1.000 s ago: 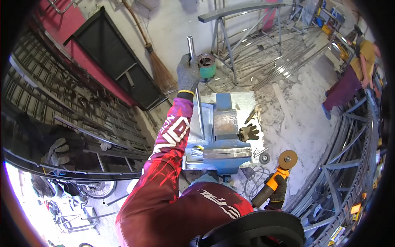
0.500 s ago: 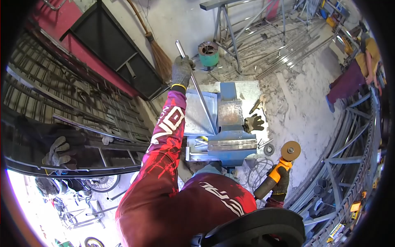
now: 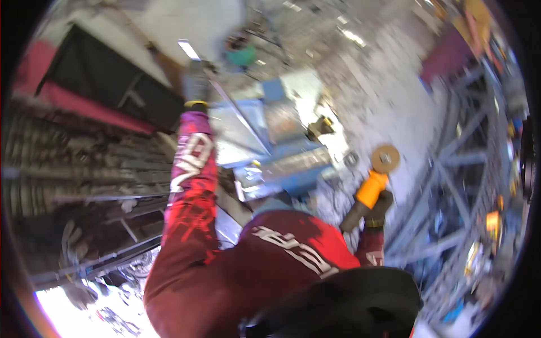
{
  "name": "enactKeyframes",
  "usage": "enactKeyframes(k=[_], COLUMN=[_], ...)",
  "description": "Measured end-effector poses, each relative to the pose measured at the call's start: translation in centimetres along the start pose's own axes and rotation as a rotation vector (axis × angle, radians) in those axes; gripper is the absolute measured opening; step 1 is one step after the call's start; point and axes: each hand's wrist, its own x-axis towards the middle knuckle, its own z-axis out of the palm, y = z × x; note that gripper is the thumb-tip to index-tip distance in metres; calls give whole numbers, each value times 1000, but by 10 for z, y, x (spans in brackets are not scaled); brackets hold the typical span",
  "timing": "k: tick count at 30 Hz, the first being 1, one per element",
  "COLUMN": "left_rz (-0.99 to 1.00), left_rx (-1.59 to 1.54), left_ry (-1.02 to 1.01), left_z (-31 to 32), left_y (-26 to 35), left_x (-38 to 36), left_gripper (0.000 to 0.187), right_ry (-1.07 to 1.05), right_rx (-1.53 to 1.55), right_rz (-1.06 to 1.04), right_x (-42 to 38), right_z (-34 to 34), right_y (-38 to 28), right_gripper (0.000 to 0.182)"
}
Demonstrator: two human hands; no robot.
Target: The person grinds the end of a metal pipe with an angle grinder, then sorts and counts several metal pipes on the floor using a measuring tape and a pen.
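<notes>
My gloved left hand (image 3: 195,83), blurred by motion, is closed around a shiny metal tube (image 3: 239,115). The tube slants down to the right, its lower end beside the blue bench vise (image 3: 296,166). At the lower right my gloved right hand (image 3: 378,208) grips an orange angle grinder (image 3: 371,190) by its body. The grinder's brown disc (image 3: 385,159) points up and away from me, apart from the tube. A dark glove (image 3: 320,128) lies on the bench just past the vise.
A green can (image 3: 241,53) stands beyond the bench, left of it a broom (image 3: 166,65) and a dark metal panel (image 3: 107,84). Metal racks (image 3: 84,152) line the left. Blue-grey steel framing (image 3: 462,191) fills the right, where another person's purple trousers (image 3: 448,53) show.
The whole view has swung, so the bench, vise and tube appear farther left and higher, tilted and blurred. Both hands keep hold of the tube and the grinder.
</notes>
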Motion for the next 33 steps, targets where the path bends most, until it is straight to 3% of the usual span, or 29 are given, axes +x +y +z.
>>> enactKeyframes(k=[2, 4, 5, 8, 13, 16, 19, 21, 25, 30, 33], left_rz=[-184, -192, -336, -429, -400, -405, -480, -568, -771, -699, -689], left_rx=[-278, -259, -399, -475, -518, -411, -465, -616, -604, -620, -616], left_ry=[-23, 6, 52, 122, 142, 53, -88, -5, 139, 74, 58], left_z=[1, 7, 5, 8, 10, 12, 27, 43, 55, 53, 57], left_y=[-2, 13, 34, 63, 81, 82, 39, 41, 44, 53, 58], left_x=[5, 3, 1, -9, -29, -50, -76, -102, -120, -129, -134], left_gripper=[13, 25, 25, 27, 28, 29, 23, 20, 13, 12, 12], right_ry=[-25, -103, -81, -100, -113, -57, 75, 150, 184, 198, 151], right_rx=[31, 122, 85, 35, 18, -78, -210, -368, -411, -703, -852], right_rz=[-14, 43, 43, -8, -39, -28, 65, 67, 167, 174, 178], right_x=[-5, -10, -12, -19, -24, -24, -14, -6, 21, 69, 107], right_z=[-9, 15, 26, 30, 27, 28, 31, 51, 63, 71, 66], right_y=[1, -2, -3, -3, -4, -4, -3, -3, -14, -51, -72], right_gripper=[71, 73, 77, 76, 75, 71, 62, 52, 47, 57, 44])
